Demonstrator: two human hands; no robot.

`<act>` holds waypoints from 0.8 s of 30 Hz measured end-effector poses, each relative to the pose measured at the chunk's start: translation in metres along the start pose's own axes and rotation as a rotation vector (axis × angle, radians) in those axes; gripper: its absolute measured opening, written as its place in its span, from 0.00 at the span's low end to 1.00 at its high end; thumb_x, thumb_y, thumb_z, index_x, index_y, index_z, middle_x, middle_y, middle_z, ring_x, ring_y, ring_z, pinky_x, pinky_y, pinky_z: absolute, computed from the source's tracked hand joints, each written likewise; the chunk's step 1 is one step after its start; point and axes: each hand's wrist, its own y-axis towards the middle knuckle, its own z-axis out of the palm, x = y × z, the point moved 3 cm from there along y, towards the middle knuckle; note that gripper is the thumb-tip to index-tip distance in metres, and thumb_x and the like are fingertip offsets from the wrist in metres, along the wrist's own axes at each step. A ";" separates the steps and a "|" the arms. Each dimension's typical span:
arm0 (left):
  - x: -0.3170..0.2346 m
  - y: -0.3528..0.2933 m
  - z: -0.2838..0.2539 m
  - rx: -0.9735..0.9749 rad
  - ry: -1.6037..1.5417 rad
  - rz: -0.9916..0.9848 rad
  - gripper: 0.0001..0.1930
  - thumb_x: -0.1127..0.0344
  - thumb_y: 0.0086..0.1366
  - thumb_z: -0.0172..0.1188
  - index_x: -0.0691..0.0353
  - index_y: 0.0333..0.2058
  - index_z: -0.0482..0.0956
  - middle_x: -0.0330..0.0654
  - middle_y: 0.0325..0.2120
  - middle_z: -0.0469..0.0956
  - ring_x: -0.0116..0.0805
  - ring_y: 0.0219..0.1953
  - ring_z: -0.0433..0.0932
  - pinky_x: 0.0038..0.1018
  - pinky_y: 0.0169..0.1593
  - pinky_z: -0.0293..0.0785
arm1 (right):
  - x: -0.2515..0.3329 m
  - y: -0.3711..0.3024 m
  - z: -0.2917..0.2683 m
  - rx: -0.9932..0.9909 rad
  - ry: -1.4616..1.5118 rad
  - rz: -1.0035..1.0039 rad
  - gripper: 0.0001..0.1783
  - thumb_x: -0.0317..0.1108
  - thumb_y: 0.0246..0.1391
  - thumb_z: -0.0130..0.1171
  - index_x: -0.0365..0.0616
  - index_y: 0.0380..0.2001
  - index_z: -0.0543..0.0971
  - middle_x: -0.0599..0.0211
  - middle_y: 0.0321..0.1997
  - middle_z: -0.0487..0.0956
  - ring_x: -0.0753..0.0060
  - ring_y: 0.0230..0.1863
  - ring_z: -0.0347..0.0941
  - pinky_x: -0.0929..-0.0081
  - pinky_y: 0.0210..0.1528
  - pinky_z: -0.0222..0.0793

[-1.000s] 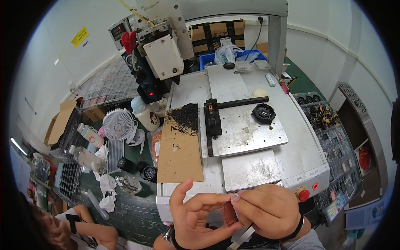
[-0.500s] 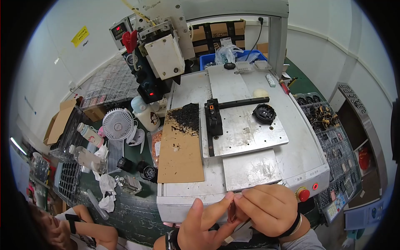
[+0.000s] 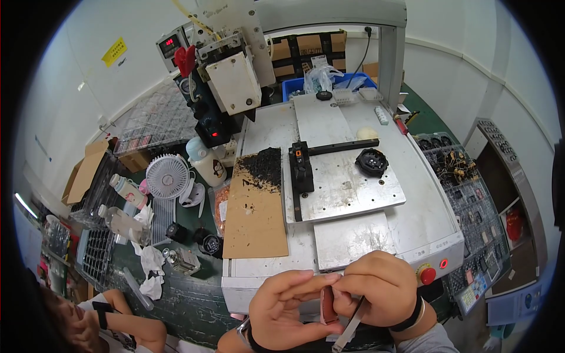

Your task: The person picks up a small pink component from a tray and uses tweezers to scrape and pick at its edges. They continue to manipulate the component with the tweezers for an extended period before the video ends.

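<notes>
Close to the machine's front edge, my left hand (image 3: 285, 309) is curled with its thumb and fingers around a small reddish-brown piece (image 3: 328, 307). My right hand (image 3: 379, 288) is closed, its fingertips against the upper end of that piece. A thin flat metal tool (image 3: 352, 327), perhaps tweezers, slants down out of the right hand; its working end is hidden by the fingers. Beyond the hands, a metal plate (image 3: 353, 194) carries a black clamp block (image 3: 301, 167) with a bar, and a round black part (image 3: 372, 162) lies on its right side.
Cardboard (image 3: 253, 229) with a heap of black scraps lies left of the plate. A red stop button (image 3: 427, 275) sits on the front right. A white machine head (image 3: 233, 82) hangs at the back left. A fan (image 3: 168, 176) and bottles stand left. Another person's arm (image 3: 132, 329) is lower left.
My left fingers have curled in around the brown piece, which now shows more of its face. The metal tool has come into view below my right hand.
</notes>
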 end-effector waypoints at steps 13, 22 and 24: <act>-0.020 0.025 -0.039 -0.124 0.432 -0.109 0.09 0.79 0.65 0.50 0.72 0.43 0.75 0.52 0.49 0.71 0.41 0.50 0.74 0.31 0.51 0.78 | -0.008 -0.014 -0.012 -0.169 0.206 0.395 0.41 0.59 0.62 0.26 0.36 0.28 0.82 0.59 0.20 0.76 0.61 0.24 0.74 0.70 0.27 0.68; -0.004 -0.009 -0.064 -0.046 0.989 -0.127 0.22 0.82 0.55 0.46 0.69 0.51 0.69 0.53 0.49 0.71 0.52 0.51 0.68 0.38 0.57 0.60 | 0.010 -0.001 0.010 0.351 0.229 0.235 0.08 0.27 0.44 0.66 0.41 0.31 0.81 0.64 0.26 0.80 0.62 0.31 0.78 0.68 0.34 0.73; -0.001 -0.009 -0.065 -0.031 1.038 -0.092 0.22 0.81 0.55 0.47 0.69 0.51 0.69 0.52 0.50 0.70 0.52 0.52 0.67 0.39 0.58 0.60 | 0.016 -0.006 0.014 0.364 0.215 0.262 0.15 0.28 0.42 0.68 0.38 0.36 0.78 0.61 0.32 0.79 0.65 0.36 0.77 0.71 0.38 0.72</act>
